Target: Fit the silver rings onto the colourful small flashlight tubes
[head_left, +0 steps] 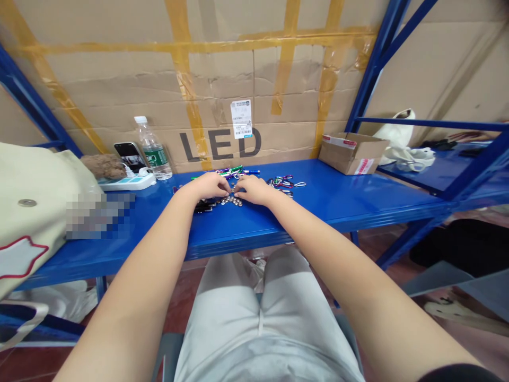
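Observation:
My left hand (pixel 212 185) and my right hand (pixel 253 189) are close together over the blue table, fingers bent downward with the tips drawn together. Whatever is between the fingertips, if anything, is too small to make out. Just below them lies a cluster of small, shiny, round metal pieces (pixel 232 201). Colourful pen-like sticks (pixel 234 171) are piled behind my hands, partly hidden by them. Beside my right hand are several carabiners (pixel 284 183) in different colours. Black slender items (pixel 204 206) lie under my left wrist, partly covered.
At the back left stand a water bottle (pixel 155 154), a phone (pixel 130 156) and a white power strip (pixel 133 182). A cream bag (pixel 35 196) sits at the left edge. An opened cardboard box (pixel 352 153) is at the right. Large taped cardboard (pixel 222 79) walls the back.

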`<state>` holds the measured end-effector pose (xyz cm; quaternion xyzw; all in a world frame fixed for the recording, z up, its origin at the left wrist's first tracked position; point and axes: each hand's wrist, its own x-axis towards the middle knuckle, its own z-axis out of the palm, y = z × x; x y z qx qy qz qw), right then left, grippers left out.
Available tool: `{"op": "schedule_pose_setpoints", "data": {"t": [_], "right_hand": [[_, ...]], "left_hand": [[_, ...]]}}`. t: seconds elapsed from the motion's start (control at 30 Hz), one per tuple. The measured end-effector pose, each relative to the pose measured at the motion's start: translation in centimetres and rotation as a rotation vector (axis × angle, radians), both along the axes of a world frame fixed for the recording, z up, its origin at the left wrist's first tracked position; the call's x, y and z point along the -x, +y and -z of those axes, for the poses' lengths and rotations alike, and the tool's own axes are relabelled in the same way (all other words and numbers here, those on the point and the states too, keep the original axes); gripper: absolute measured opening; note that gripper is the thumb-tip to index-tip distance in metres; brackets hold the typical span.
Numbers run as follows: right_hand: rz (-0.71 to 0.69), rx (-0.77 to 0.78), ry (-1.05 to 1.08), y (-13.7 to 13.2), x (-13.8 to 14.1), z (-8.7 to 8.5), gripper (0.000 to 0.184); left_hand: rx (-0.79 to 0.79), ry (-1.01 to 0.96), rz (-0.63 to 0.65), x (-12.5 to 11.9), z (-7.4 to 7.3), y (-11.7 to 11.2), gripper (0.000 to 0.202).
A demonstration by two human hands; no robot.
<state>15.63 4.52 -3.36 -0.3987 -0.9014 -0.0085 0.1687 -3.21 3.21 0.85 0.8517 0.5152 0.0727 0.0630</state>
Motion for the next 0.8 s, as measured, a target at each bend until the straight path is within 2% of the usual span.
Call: {"op": "schedule_pose_setpoints", "data": {"t": [0.27, 0.53, 0.8], "right_hand": [[-0.043, 0.058, 0.004, -0.15, -0.56, -0.36, 0.020], [0.028, 0.036, 0.044, -0.55, -0.10, -0.48, 0.014], [-0.044, 0.013, 0.021, -0.96, -0.71, -0.83, 0.011]], "left_hand": [[0.182, -0.011, -0.008, 1.04, -0.51, -0.70, 0.035], [0.173, 0.001, 0.002, 0.91, -0.39, -0.50, 0.029], [0.170, -0.014, 0.009, 0.76, -0.14, -0.31, 0.030]]}}
